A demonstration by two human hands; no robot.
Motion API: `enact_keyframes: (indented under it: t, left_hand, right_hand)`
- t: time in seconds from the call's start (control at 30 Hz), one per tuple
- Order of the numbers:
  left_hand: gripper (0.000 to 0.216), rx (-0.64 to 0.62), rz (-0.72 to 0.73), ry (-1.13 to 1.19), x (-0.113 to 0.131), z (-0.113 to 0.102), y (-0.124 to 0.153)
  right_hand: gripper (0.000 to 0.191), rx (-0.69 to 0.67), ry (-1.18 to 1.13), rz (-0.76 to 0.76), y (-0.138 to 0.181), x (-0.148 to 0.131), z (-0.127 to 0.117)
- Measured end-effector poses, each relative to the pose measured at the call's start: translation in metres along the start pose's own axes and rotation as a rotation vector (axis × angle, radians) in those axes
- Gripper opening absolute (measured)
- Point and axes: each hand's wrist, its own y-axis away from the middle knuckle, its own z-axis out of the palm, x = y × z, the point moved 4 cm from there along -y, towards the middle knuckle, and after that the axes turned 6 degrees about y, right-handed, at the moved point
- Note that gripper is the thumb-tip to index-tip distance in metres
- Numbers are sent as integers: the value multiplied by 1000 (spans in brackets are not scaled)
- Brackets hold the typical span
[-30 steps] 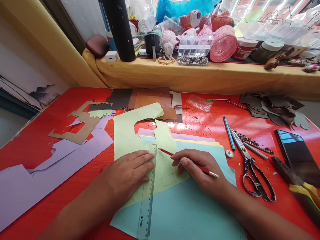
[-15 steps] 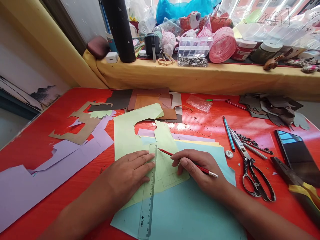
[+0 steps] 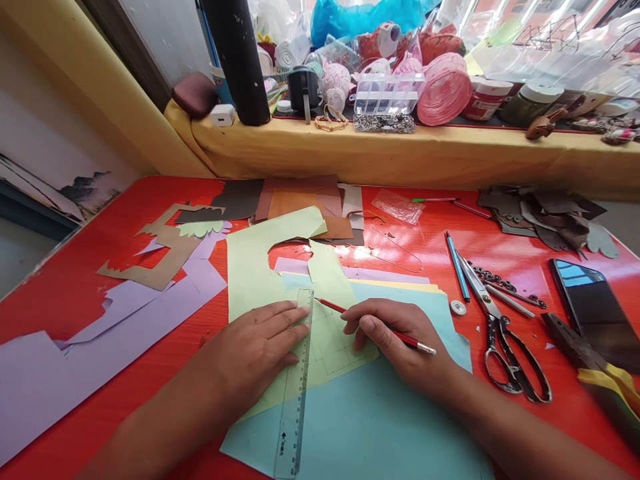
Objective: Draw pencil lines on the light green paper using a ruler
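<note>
My left hand (image 3: 265,340) lies flat with its fingers stretched over a clear ruler (image 3: 293,413), pressing it onto a pale green sheet of paper (image 3: 250,267). My right hand (image 3: 395,333) is closed around a red pencil (image 3: 407,339) with a white eraser end. The pencil's tip is at the ruler's right edge, near its top. Thin pencil lines, some forming boxes, show on the green paper between the hands. That paper has a curved cutout near its top and rests on a light blue sheet (image 3: 380,427).
To the right are black-handled scissors (image 3: 500,340), a blue pen (image 3: 457,267), a phone (image 3: 600,307) and pliers (image 3: 595,367). Purple paper (image 3: 125,347) and a brown cutout (image 3: 160,260) lie left. Leather pieces (image 3: 300,200) are behind, before a crowded ledge (image 3: 400,157).
Both hands, the ruler and the pencil hold almost the same place. The whole view has shifted only very slightly.
</note>
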Motion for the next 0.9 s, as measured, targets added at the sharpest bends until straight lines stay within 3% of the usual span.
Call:
enact_keyframes:
  t: [0.27, 0.9]
  left_hand:
    - [37, 0, 26, -38, 0, 1, 0]
    - [34, -9, 50, -80, 1, 2, 0]
  right_hand:
    - [42, -11, 4, 13, 0, 0, -1]
    - [32, -13, -7, 17, 0, 0, 0]
